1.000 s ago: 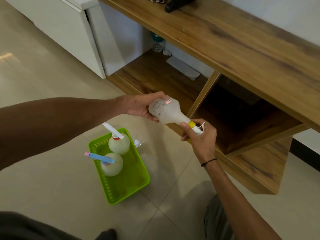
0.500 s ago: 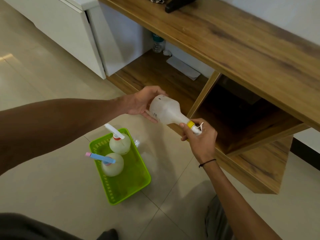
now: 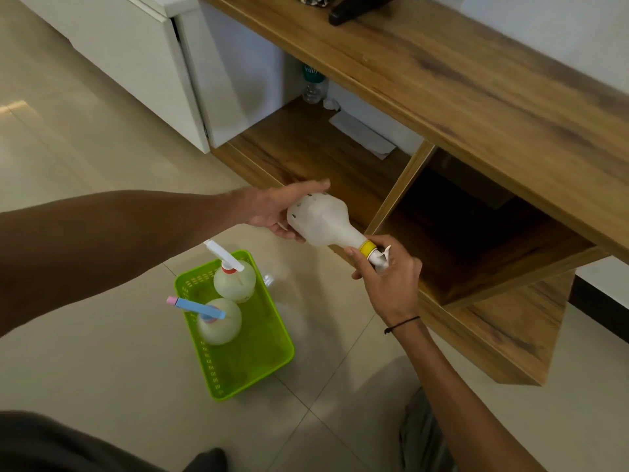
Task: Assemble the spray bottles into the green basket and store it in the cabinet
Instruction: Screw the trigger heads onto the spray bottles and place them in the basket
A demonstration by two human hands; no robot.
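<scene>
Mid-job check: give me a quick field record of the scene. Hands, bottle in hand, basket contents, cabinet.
left hand: cupping the base of the held bottle
right hand: gripping the spray head end
held bottle: lying sideways in the air, yellow collar at the neck
green basket: on the floor, near half bare
in basket: two upright bottles, white-nozzle bottle and blue-nozzle bottle
cabinet: compartment open, dark inside
</scene>
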